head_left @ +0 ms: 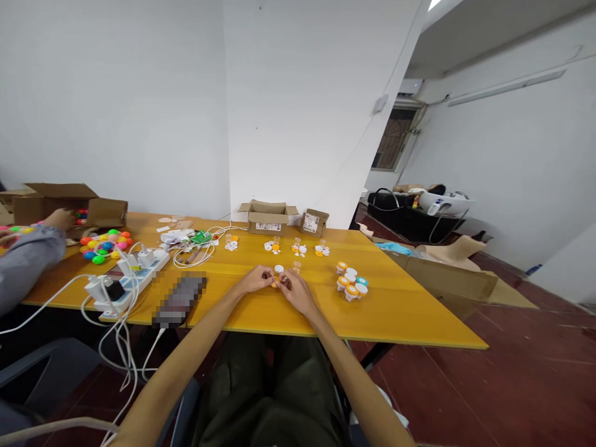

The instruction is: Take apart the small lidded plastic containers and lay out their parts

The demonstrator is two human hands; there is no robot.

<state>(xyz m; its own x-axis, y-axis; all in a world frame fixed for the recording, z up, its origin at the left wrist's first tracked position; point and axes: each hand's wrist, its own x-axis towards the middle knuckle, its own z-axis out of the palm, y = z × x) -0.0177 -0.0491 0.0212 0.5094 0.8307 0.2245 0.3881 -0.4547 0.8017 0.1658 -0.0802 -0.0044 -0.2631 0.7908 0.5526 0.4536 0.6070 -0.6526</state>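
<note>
Both hands are meeting at the near middle of the yellow worktop (419, 310). The left hand (257, 279) and right hand (298, 292), fingers curled, are pinching one small orange-and-white plastic piece (275, 284) between them. A slipping pinch could be sending it rolling off the near edge. Six or seven small lidded jars (351, 282) are standing to the right, and four clusters of white-and-orange parts (272, 247) are lying farther back.
</note>
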